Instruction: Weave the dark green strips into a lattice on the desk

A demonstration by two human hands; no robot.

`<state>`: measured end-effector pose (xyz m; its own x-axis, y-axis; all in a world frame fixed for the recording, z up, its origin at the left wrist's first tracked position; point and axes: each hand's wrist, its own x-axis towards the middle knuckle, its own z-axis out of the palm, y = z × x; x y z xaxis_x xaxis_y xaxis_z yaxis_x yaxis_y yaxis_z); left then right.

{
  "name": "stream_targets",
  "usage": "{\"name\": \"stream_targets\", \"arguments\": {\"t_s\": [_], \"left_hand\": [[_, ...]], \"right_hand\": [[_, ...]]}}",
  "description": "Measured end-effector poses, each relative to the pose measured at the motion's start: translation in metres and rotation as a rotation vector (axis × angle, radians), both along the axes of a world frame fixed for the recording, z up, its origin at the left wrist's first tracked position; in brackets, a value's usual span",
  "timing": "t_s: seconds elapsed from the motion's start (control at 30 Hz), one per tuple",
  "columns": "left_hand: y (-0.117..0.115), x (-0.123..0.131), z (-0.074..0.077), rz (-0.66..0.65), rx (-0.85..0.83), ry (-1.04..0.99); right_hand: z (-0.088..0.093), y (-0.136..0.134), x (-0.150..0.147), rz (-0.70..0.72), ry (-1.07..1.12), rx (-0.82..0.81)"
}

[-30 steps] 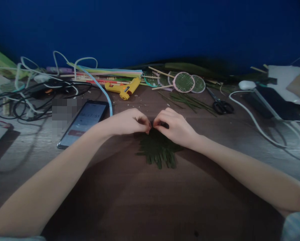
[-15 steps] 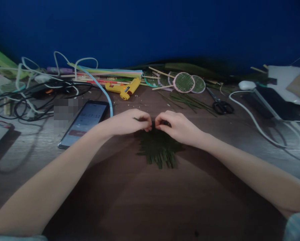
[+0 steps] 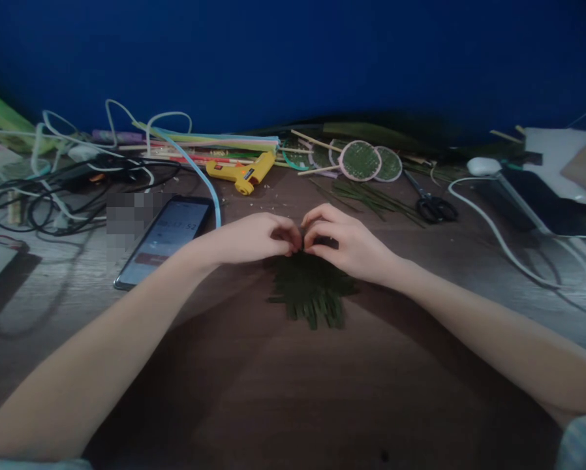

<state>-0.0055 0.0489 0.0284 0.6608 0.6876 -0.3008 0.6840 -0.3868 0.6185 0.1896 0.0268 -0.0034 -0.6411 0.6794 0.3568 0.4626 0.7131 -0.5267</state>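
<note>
A small mat of interlaced dark green leaf strips (image 3: 314,281) lies on the brown table, its loose strip ends fanning out toward me. At its far edge, my left hand (image 3: 261,236) is closed in a pinch, thumb against fingertips. Close beside it my right hand (image 3: 346,245) pinches too, its index finger bent and raised above the thumb. The fingertips of both hands nearly meet over a leaf strip at that edge. What lies right between the fingertips is dark and mostly hidden.
Beyond my hands lie a yellow glue gun (image 3: 244,173), round green fans with pink rims (image 3: 359,160), loose leaf strips (image 3: 364,196) and black scissors (image 3: 434,207). A phone (image 3: 166,241) rests by my left forearm. Tangled cables (image 3: 53,189) fill the left side; a white cable (image 3: 498,241) curves at right.
My right index finger has lifted and bent higher. The left fingers have closed in toward the right fingertips, and the strip end seen by the left thumb no longer shows. The mat stays put.
</note>
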Motion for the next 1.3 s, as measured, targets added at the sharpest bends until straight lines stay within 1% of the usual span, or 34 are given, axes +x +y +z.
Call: {"name": "stream_targets", "arguments": {"t_s": [0.17,0.37,0.47,0.6,0.7,0.8,0.97,1.17,1.3], "left_hand": [[0.000,-0.001,-0.001,0.007,0.020,-0.015],[-0.002,0.000,0.000,0.012,0.070,0.024],[-0.003,0.000,-0.001,0.003,0.081,0.024],[-0.002,0.000,-0.003,0.002,0.060,0.023],[-0.002,-0.001,-0.005,0.054,0.027,-0.018],[-0.003,-0.001,-0.007,0.104,-0.012,-0.063],[-0.003,-0.001,-0.010,0.102,-0.035,-0.103],[-0.003,-0.001,-0.011,0.085,-0.067,-0.137],[-0.007,0.000,-0.010,0.076,-0.027,-0.103]], "right_hand": [[-0.001,0.001,-0.001,0.008,0.006,-0.002],[-0.003,0.000,-0.002,-0.026,0.009,0.016],[-0.002,0.001,-0.002,-0.069,0.017,-0.016],[-0.001,0.000,-0.002,-0.162,0.016,-0.060],[-0.001,-0.001,-0.002,-0.191,0.003,-0.086],[-0.002,-0.001,-0.002,-0.183,-0.013,-0.117],[0.001,0.000,-0.001,-0.159,-0.012,-0.171],[0.002,0.001,0.002,-0.118,-0.058,-0.125],[0.000,0.001,0.001,-0.117,-0.079,-0.127]]}}
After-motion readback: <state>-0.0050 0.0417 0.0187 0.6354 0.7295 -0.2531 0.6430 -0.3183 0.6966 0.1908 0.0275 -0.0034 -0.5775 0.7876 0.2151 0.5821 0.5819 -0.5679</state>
